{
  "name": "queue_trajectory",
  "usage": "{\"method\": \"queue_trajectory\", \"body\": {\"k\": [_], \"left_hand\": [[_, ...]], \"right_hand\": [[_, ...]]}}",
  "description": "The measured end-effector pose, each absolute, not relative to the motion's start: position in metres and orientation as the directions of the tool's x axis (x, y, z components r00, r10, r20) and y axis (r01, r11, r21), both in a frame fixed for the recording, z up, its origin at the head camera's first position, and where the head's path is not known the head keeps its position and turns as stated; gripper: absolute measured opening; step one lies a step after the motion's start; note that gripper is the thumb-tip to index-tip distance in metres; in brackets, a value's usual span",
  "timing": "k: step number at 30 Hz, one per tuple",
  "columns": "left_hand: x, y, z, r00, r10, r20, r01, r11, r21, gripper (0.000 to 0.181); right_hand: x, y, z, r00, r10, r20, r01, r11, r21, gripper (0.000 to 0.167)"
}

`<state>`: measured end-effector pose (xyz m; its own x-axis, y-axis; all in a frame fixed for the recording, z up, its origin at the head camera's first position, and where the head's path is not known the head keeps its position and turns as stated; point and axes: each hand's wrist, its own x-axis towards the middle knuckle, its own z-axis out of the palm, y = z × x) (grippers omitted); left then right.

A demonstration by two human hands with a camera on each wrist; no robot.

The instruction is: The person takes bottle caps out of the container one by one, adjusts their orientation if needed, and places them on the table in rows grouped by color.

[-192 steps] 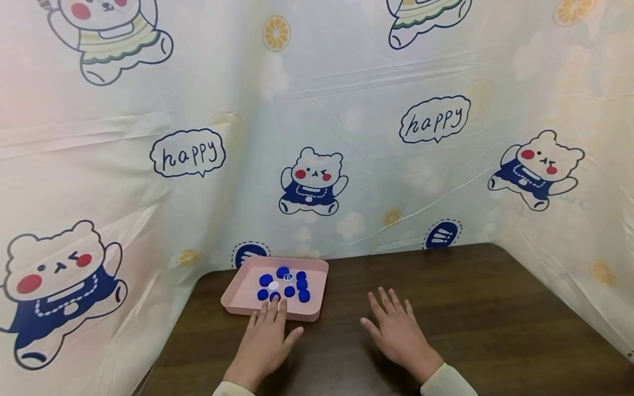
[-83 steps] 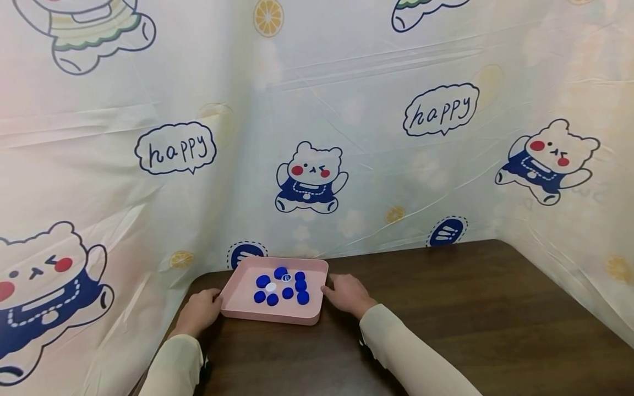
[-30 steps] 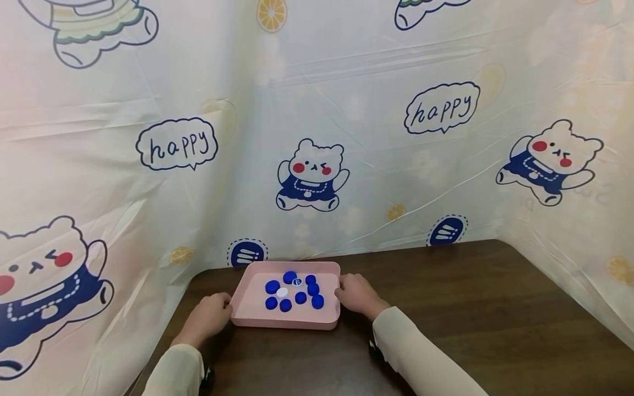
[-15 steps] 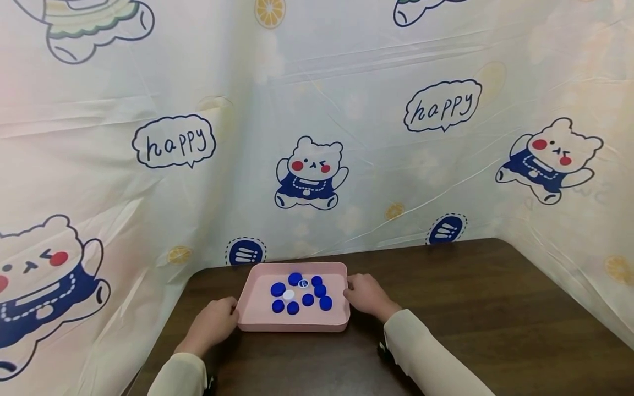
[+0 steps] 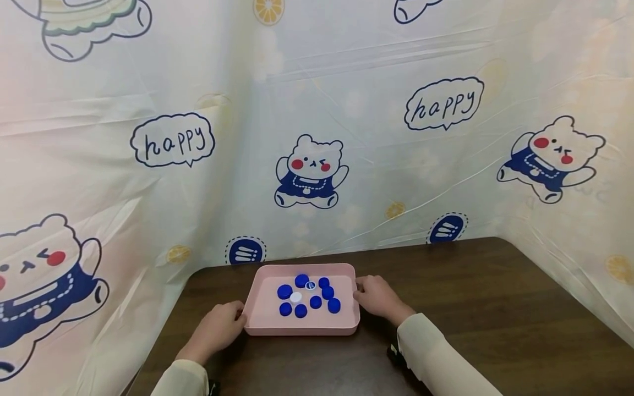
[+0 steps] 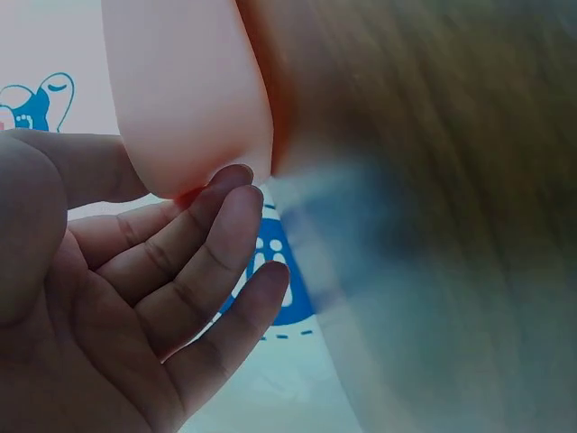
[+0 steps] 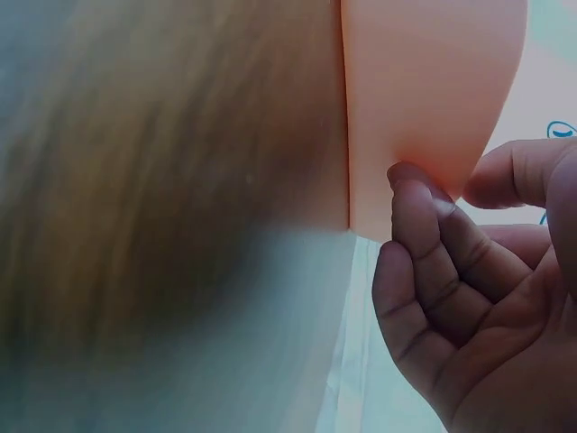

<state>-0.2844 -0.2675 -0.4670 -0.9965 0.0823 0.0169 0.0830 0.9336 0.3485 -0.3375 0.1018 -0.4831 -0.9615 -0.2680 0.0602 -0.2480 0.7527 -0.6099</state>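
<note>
A shallow pink tray [image 5: 302, 331] lies on the table between my two hands. Inside it are several small blue discs [image 5: 315, 302] that look like bottle caps, plus a white one [image 5: 295, 297] and a white-ringed one with a blue mark [image 5: 310, 285]. My left hand [image 5: 215, 328] grips the tray's left side; in the left wrist view, thumb and curled fingers pinch the tray wall [image 6: 185, 99]. On the right side, my right hand [image 5: 382, 297] holds the opposite wall. The right wrist view has its thumb and fingers on either side of that wall [image 7: 424, 81].
The dark wooden table [image 5: 470, 308] stretches out to the right and front. A pale printed curtain [image 5: 376, 137] with bears and "happy" bubbles hangs close behind the table and along both sides.
Both hands, first lying with fingers spread, took hold of the tray's sides. Since then the tray has slid right and slightly nearer, with the caps in it.
</note>
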Motion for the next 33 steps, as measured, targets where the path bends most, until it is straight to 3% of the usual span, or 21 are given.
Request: {"method": "queue_trajectory", "body": {"k": [14, 22, 33], "left_hand": [[-0.27, -0.246, -0.462, -0.992, 0.115, -0.046, 0.091, 0.931, 0.355, 0.009], [-0.266, -0.235, -0.461, -0.983, 0.144, -0.11, 0.093, 0.922, 0.375, 0.015], [-0.263, -0.226, -0.461, -0.968, 0.237, -0.083, 0.182, 0.891, 0.416, 0.013]], "right_hand": [[-0.331, 0.12, -0.479, -0.966, -0.257, 0.028, -0.225, 0.783, -0.579, 0.034], [-0.328, 0.136, -0.477, -0.969, -0.246, -0.002, -0.2, 0.795, -0.572, 0.037], [-0.326, 0.155, -0.476, -0.968, -0.252, -0.015, -0.196, 0.79, -0.581, 0.038]]}}
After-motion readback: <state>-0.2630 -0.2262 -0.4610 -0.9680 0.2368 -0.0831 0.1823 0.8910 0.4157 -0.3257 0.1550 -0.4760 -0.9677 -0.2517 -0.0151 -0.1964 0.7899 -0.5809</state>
